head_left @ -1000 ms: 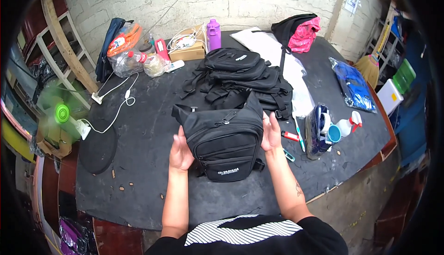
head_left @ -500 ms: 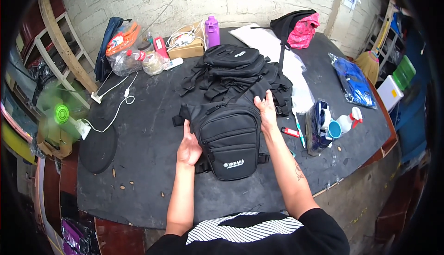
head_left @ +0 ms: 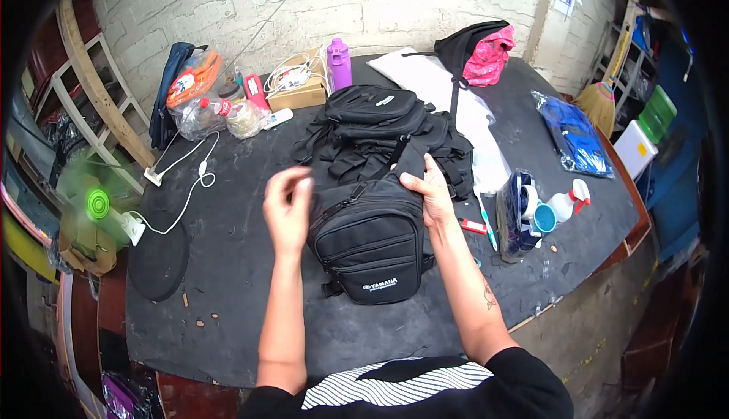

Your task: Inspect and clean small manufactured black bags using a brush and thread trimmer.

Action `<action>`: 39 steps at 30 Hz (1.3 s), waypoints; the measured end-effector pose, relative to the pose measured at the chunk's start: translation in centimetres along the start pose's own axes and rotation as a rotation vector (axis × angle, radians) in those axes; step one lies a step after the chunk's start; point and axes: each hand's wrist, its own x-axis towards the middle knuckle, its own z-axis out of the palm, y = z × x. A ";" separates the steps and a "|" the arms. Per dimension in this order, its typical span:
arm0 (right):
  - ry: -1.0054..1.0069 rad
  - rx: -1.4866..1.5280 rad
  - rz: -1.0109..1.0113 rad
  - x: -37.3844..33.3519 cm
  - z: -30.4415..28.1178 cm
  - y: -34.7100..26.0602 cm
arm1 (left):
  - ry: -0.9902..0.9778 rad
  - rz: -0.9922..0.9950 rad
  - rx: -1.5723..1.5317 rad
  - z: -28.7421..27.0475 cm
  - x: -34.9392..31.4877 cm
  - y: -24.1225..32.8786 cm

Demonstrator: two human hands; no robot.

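A black zippered leg bag (head_left: 370, 248) with a front pocket and white lettering lies face up on the dark table before me. My right hand (head_left: 431, 195) grips its wide black strap (head_left: 411, 159) at the upper right corner, thumb on top. Beside the upper left corner is my left hand (head_left: 288, 210), raised off the bag. Its fingers curl loosely, apart from the thumb, with nothing seen in them. More black bags (head_left: 380, 119) with loose straps and buckles are piled right behind.
Right of the bag lie a red-and-white box (head_left: 472, 226), a toothbrush (head_left: 486, 221), a tape holder (head_left: 516, 214) and a spray bottle (head_left: 566, 202). A purple bottle (head_left: 339, 66) and a cardboard box (head_left: 300, 91) stand at the back. A green fan (head_left: 99, 204) spins at left.
My left hand has let go of the bag's left side and moved up and left. The right hand keeps its hold at the strap; the bag has tilted and shifted slightly.
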 end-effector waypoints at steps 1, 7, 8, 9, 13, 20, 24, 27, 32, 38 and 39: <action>-0.004 0.004 0.005 0.0 0.5 0.1 | -0.198 0.091 0.006 1.1 1.2 2.3; 0.007 -0.004 -0.029 0.6 0.9 0.2 | -0.587 0.177 0.131 6.6 3.9 4.7; 0.011 -0.008 -0.034 0.6 0.9 0.1 | -0.594 0.263 0.257 6.9 4.0 5.0; 0.012 -0.014 -0.039 0.7 0.8 0.1 | -0.598 0.348 0.384 7.2 4.0 5.2; 0.035 -0.002 -0.031 0.7 0.3 -0.1 | -0.491 0.413 0.446 8.4 3.0 4.1; 0.030 -0.012 -0.005 0.7 -0.2 0.0 | -0.601 -0.264 -0.062 7.8 4.6 2.8; 0.051 -0.044 -0.016 0.9 -1.2 0.1 | -0.563 -0.240 -0.029 7.8 4.4 3.4; 0.047 -0.034 -0.010 1.5 -3.4 0.2 | -0.079 0.069 0.008 5.9 4.7 1.0; 0.046 0.194 0.131 3.2 -7.6 1.7 | 0.056 -0.900 -0.778 1.0 -2.8 -7.4; 0.152 -0.291 0.401 4.4 -7.0 1.7 | -0.432 -0.831 -1.334 1.0 -10.1 -7.2; 0.154 -0.290 0.409 3.7 -6.8 2.2 | -0.367 -0.874 -1.134 0.9 -10.1 -7.2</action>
